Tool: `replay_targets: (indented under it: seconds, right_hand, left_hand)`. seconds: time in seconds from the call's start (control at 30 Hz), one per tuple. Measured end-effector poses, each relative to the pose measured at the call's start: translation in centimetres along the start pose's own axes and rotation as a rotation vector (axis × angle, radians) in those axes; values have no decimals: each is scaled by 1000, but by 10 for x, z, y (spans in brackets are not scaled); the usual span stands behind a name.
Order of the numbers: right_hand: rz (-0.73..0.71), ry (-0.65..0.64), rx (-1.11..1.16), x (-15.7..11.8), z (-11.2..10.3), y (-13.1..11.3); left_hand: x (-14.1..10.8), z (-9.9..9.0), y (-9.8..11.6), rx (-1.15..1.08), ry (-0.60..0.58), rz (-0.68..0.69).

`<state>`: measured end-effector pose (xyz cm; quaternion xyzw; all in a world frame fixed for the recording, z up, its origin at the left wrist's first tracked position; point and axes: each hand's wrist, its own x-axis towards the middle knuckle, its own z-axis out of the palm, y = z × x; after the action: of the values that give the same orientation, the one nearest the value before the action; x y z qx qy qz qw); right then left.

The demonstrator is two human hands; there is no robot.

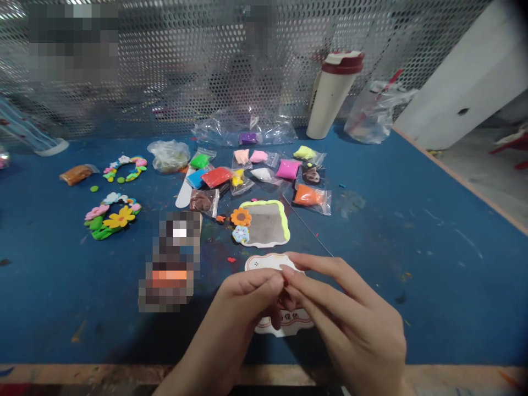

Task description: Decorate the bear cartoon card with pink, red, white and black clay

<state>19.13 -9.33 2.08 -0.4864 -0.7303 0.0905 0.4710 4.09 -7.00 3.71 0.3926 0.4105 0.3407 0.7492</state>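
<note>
My left hand (251, 300) and my right hand (355, 308) meet over a white card (264, 261) with a red outline and printed characters. Their fingertips are pinched together on a small piece of red clay (285, 281), mostly hidden by the fingers. Just beyond lies a scalloped mirror frame (284, 242), partly edged with yellow-green clay. At its left side sit an orange clay flower (241, 216) and a light blue clay flower (241, 234). A thin metal rod (307, 226) rests to the right of the frame, and a red clay crumb (231, 259) lies to the left of the card.
Clay packets, including a red one (217, 176) and an orange one (308, 195), lie across the middle. Two decorated clay rings (119, 217) are at left, near a blurred-out phone-shaped object (171, 264). A cream tumbler (332, 99) stands at the back by a perforated metal screen (165, 71).
</note>
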Motion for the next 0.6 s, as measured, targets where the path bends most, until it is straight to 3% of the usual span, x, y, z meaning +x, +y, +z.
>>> replay_targets:
  seconds: [0.1, 0.23, 0.33, 0.5, 0.6]
  right_hand:
    - [-97, -9, -34, 2, -6, 8]
    - [-284, -115, 7, 8, -20, 15]
    - [-138, -140, 212, 10, -24, 13]
    - [239, -15, 449, 5, -12, 7]
    - [383, 17, 526, 2, -6, 5]
  left_hand:
    - [-5, -1, 4, -77, -24, -43]
    - [-11, -3, 9, -2, -47, -65]
    - [-11, -3, 9, 45, -94, -29]
    - [-2, 0, 7, 8, -176, -19]
    - [2, 0, 6, 10, -173, -14]
